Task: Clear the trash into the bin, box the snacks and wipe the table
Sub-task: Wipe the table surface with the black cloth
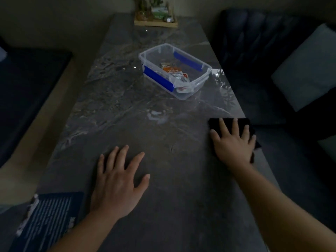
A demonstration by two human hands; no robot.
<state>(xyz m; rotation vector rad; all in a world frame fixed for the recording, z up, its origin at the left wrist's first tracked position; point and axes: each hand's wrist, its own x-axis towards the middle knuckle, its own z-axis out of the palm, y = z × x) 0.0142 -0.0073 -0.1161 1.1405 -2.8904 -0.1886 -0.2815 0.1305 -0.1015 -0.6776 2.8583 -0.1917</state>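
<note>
Glossy veined table (pixel 127 99), flat dark cloth (pixel 245 124) underhand.

Dim room: dark sofa (pixel 258 39) right, pale cushion (pixel 305 68), bench (pixel 27 84) left.

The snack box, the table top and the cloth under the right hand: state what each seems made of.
Snack box: clear, glossy plastic with blue plastic clips; the packets show through its walls.
Table top: looks like polished dark stone or a stone-look surface, veined and reflective.
Cloth: soft black fabric, matte, flattened under the right hand.
</note>
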